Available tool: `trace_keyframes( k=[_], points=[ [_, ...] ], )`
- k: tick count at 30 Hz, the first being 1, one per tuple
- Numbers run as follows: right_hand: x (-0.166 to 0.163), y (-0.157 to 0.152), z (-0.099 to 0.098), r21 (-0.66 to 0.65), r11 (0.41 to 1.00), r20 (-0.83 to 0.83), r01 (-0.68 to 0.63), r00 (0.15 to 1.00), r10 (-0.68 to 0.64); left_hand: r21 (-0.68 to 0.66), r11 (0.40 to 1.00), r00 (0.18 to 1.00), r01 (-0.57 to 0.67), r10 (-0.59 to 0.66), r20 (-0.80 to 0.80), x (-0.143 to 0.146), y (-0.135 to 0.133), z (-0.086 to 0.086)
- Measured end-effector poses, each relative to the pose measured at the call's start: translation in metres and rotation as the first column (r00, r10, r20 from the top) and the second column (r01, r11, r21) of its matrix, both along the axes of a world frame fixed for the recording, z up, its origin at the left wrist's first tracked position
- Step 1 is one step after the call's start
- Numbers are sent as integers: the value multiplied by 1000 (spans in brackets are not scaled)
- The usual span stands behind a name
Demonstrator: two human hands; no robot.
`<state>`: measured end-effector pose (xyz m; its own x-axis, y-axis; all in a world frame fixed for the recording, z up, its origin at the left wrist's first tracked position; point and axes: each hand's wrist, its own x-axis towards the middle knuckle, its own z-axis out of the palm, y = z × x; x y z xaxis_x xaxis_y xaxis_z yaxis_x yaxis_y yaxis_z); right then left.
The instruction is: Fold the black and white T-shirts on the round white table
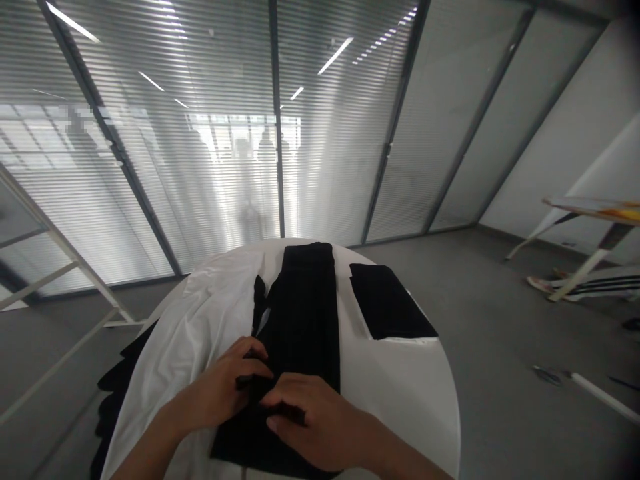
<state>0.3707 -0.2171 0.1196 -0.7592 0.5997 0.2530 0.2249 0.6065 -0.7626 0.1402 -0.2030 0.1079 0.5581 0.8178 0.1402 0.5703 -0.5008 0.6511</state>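
Straightening seems the step in hand. White cloth (210, 313) covers the desk's (400, 393) left; the left hand's (215, 393) grip seems closed on the black cloth (305, 313) mid-desk; the right hand (323, 420) curls over it, its hold unclear; folded cloth (390, 301) lies right. Next probably calls for light, even tension.

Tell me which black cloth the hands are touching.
The long, central black cloth: the left hand and right hand are on it. The folded black cloth at right and dark cloth hanging at left touch neither hand.

White frame (95, 281) on grey floor (500, 333); blinds (330, 180) behind.
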Motion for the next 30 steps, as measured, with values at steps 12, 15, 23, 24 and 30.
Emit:
trace_keyframes(
  k=[12, 15, 23, 24, 30],
  points=[
    [49, -36, 3, 17, 957, 492, 289, 831, -260, -104, 972, 978, -211, 210, -18, -39, -37, -43],
    [63, -47, -11, 2, 939, 606, 343, 747, -274, -67, 968, 970, -242, 241, -33, -39, -41, -46],
    [72, -47, -35, 19, 898, 560, 440, 739, -374, -31, 955, 955, -296, 296, -22, -31, -47, -43],
    [75, -45, -34, -8, 907, 541, 421, 765, -350, -30, 953, 953, -302, 302, -13, -29, -48, -43],
    [111, -30, -23, -93, 865, 342, 493, 832, -438, 19, 967, 966, -256, 256, -21, -3, -60, -53]
  ],
)
